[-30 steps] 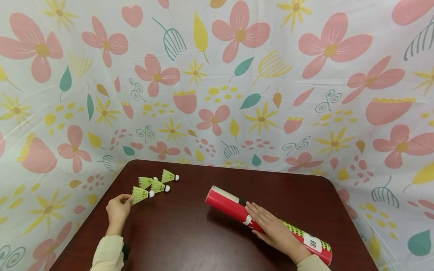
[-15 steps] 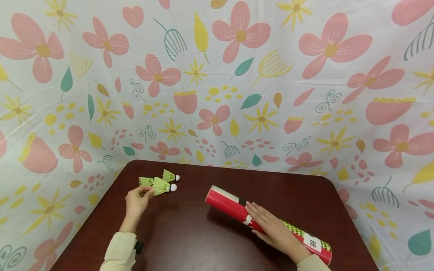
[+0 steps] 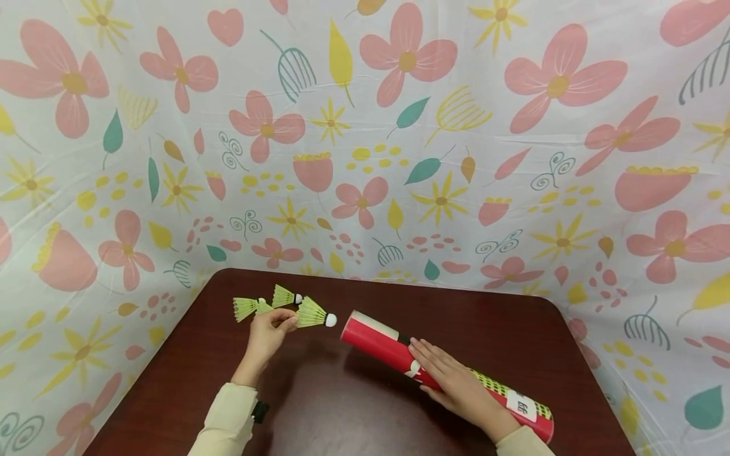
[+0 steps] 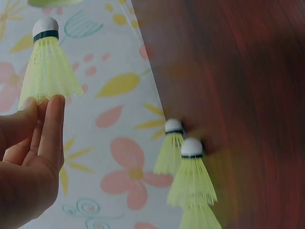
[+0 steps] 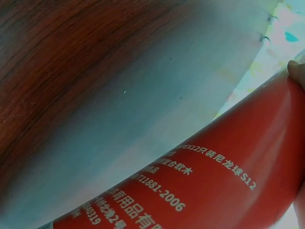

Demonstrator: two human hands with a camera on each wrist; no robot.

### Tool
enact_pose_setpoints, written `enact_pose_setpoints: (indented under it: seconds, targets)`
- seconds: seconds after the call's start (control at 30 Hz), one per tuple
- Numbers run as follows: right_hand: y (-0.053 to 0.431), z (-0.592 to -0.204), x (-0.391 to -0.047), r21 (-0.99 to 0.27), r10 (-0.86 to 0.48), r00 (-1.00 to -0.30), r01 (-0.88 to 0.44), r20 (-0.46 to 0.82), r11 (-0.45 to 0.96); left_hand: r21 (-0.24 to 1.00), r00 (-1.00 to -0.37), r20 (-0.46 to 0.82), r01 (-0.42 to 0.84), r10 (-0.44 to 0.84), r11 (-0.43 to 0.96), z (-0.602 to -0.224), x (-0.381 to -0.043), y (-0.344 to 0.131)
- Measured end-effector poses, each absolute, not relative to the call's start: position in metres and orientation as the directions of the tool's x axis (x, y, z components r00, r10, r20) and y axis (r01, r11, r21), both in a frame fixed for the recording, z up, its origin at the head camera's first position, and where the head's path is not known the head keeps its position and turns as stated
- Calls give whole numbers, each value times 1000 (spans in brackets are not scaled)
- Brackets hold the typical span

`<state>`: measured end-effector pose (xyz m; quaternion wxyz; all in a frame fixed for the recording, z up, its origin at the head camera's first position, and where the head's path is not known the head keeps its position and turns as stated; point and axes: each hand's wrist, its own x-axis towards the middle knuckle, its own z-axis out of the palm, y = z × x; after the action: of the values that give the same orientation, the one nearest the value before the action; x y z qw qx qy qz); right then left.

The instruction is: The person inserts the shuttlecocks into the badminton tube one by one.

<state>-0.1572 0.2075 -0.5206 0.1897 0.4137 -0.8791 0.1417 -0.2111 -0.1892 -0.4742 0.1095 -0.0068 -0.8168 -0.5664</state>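
My left hand [image 3: 267, 332] pinches a yellow shuttlecock [image 3: 310, 313] by the rim of its skirt, thumb against fingers. The white cork points right, a short way from the left end of a red shuttlecock tube [image 3: 373, 339]. In the left wrist view, that shuttlecock [image 4: 50, 67] hangs clear of the table. My right hand [image 3: 456, 383] holds the tube about its middle, fingers laid over the top and thumb on the near side. The tube slants, its left end farther away. Printed lettering covers the tube [image 5: 228, 162] in the right wrist view.
Behind my left hand, more yellow shuttlecocks lie on the dark brown table [image 3: 342, 405]: one at left [image 3: 244, 308], one farther back [image 3: 284, 296], and another partly hidden. A flower-patterned cloth [image 3: 365, 158] rises along the table's back and sides.
My left hand has carried the shuttlecock rightward from the table's left side toward the tube's left end. My right hand and the tube have barely shifted.
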Motion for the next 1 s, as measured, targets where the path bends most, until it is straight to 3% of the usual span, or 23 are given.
enact_pose_setpoints:
  seconds: [0.3, 0.77, 1.0]
  targets:
    - [206, -519, -157, -101, -669, -603, -771, 435, 629, 951, -980, 197, 190, -5, 244, -479, -216, -162]
    - [204, -514, -157, -102, -665, -608, -766, 433, 634, 926, -957, 246, 279, 153, 256, -480, -220, -141]
    - [204, -517, -155, -94, -668, -600, -771, 439, 630, 931, -967, 216, 245, 133, 269, -489, -224, -141]
